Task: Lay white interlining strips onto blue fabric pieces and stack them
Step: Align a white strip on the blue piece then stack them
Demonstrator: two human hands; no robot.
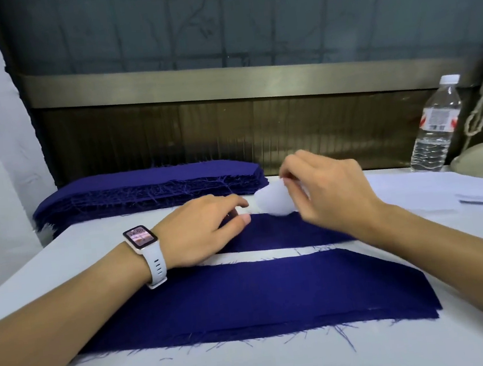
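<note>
laying step: right hand (pixel 334 190) pinches white strip (pixel 275 203) over far blue piece (pixel 285 233); left hand (pixel 200 232) fingers relaxed, steadying it. next: align, lower flat.

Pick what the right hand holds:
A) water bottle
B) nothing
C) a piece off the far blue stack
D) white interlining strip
D: the right hand pinches a curled white interlining strip just above the far blue fabric piece; the water bottle stands apart at the back right.
</note>
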